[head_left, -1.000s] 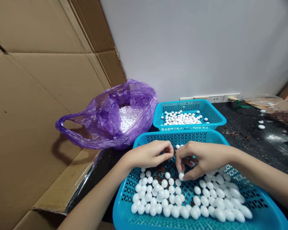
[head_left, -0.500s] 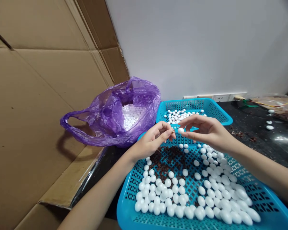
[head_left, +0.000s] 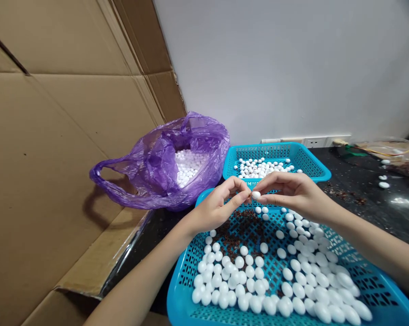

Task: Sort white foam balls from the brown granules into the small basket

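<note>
Above the near blue basket, my right hand (head_left: 297,194) pinches a small white egg-shaped ball (head_left: 256,195) between thumb and fingertips. My left hand (head_left: 221,203) is closed in a pinch right beside it, its fingertips meeting the ball's left side. A tiny reddish-brown bit shows at those fingertips; its kind is too small to tell. Below, the near blue plastic basket (head_left: 177,290) holds many similar white balls (head_left: 224,283), heaped at the front and right. Dark reddish-brown crumbs (head_left: 240,231) lie on its floor at the back left.
Behind stands a second blue basket (head_left: 316,165) with smaller-looking white balls. A purple plastic bag (head_left: 153,158) filled with white balls leans by the cardboard (head_left: 55,158) on the left. On the black tabletop (head_left: 370,208) lie crumbs and loose white pieces. Wall sockets (head_left: 313,142) sit behind.
My hands have come together: the fingertips of my left hand, apart from the white ball before, now meet it. The whole view has shifted slightly.
</note>
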`<state>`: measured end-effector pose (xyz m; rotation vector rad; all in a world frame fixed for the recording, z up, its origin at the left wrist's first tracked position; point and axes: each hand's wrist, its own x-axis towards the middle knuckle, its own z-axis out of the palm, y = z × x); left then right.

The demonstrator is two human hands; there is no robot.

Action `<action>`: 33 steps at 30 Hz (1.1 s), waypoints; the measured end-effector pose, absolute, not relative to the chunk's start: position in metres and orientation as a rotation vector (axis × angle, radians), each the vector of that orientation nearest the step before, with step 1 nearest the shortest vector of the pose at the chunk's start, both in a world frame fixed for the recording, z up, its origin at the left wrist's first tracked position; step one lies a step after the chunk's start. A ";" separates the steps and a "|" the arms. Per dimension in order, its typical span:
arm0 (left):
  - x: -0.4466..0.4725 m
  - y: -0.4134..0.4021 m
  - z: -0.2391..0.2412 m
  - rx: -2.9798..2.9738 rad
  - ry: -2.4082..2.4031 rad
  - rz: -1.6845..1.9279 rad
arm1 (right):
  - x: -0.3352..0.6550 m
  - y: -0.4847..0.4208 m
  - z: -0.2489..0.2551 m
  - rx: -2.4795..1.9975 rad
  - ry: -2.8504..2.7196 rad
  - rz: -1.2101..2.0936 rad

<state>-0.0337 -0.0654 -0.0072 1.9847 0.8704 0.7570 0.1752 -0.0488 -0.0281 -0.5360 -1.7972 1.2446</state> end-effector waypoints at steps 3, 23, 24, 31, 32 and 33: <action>-0.034 -0.066 -0.007 1.978 0.868 0.764 | 0.174 -0.050 -0.028 -0.532 -1.769 1.281; -0.034 -0.065 -0.007 2.122 0.881 0.748 | 0.172 -0.051 -0.027 -0.527 -1.690 1.333; -0.034 -0.065 -0.007 2.118 0.880 0.749 | 0.172 -0.051 -0.027 -0.521 -1.689 1.337; -0.034 -0.064 -0.010 2.061 0.861 0.767 | 0.173 -0.051 -0.027 -0.475 -1.698 1.349; -0.034 -0.064 -0.009 2.055 0.858 0.770 | 0.173 -0.051 -0.027 -0.474 -1.702 1.344; -0.034 -0.065 -0.009 2.052 0.855 0.774 | 0.173 -0.051 -0.027 -0.473 -1.706 1.340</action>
